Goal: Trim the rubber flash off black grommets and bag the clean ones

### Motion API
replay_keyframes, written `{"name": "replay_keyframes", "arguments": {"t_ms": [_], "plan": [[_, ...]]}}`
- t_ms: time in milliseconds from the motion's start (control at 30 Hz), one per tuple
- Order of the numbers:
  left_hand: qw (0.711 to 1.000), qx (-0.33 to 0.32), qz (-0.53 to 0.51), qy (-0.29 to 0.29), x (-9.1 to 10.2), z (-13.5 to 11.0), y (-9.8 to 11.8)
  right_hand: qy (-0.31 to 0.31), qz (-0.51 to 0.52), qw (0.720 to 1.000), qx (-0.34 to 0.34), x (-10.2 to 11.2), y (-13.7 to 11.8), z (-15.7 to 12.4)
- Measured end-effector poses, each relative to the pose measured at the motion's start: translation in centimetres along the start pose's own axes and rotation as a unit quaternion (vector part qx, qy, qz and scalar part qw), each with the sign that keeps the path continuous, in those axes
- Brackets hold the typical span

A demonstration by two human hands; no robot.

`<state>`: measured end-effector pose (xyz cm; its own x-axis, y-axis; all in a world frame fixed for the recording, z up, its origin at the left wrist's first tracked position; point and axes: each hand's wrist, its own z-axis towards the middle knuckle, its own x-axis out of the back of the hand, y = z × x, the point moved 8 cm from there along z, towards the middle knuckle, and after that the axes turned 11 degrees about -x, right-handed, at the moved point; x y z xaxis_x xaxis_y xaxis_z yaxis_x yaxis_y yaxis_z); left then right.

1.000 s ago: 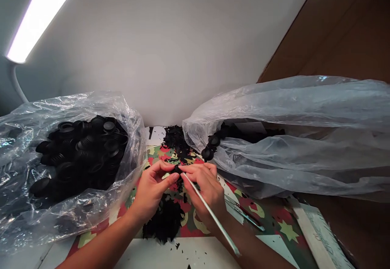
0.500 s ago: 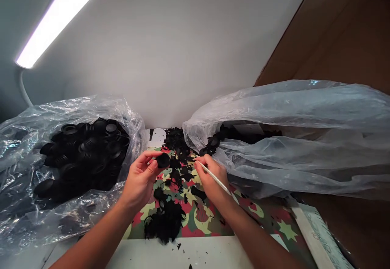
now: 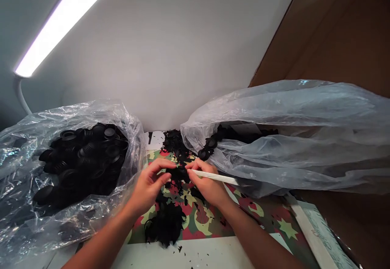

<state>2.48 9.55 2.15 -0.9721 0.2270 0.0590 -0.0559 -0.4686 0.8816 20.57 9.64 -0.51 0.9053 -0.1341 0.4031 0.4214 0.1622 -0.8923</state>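
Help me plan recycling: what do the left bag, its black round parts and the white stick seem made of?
Left bag: clear plastic film, glossy, with crinkled highlights. Black round parts: probably rubber or plastic, satin, from their soft sheen and ridges. White stick: matte, perhaps paper, wood or plastic; its dull surface leaves that open.

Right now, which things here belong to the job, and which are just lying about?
Seemingly in the job:
black piece, apparently at the left hand's fingertips
white stick in the right hand
black parts in the clear bag

Seemingly just lying about:
heap of black scraps
brown cardboard, upper right
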Motion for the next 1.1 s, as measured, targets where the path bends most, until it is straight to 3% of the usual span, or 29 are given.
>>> {"name": "replay_keyframes", "arguments": {"t_ms": [67,167,333,500,700,867,1100], "plan": [[0.997,-0.013,0.057,-0.052,-0.9,-0.2,0.4,-0.022,0.107,0.994,0.008,0.3,-0.6,-0.2],[0.995,-0.006,0.078,-0.062,-1.2,-0.4,0.5,-0.036,0.198,0.979,0.022,0.6,-1.0,-0.4],[0.992,-0.05,0.063,-0.101,-1.9,-0.7,0.7,-0.103,0.082,0.988,0.081,-1.1,-2.0,-1.3],[0.988,-0.095,0.067,-0.105,-1.8,-0.8,1.4,-0.164,-0.02,0.976,0.144,-2.9,-2.9,-2.6],[0.979,-0.105,0.128,-0.118,-1.7,-0.7,1.6,-0.1,-0.146,0.97,0.167,-3.4,-2.8,-2.5],[0.972,-0.062,0.167,-0.154,-1.9,-0.1,0.8,-0.047,-0.222,0.949,0.217,-3.2,-3.4,-2.5],[0.968,-0.022,0.197,-0.156,-1.6,0.6,1.4,-0.035,-0.278,0.925,0.257,-3.2,-4.3,-3.0]]}}
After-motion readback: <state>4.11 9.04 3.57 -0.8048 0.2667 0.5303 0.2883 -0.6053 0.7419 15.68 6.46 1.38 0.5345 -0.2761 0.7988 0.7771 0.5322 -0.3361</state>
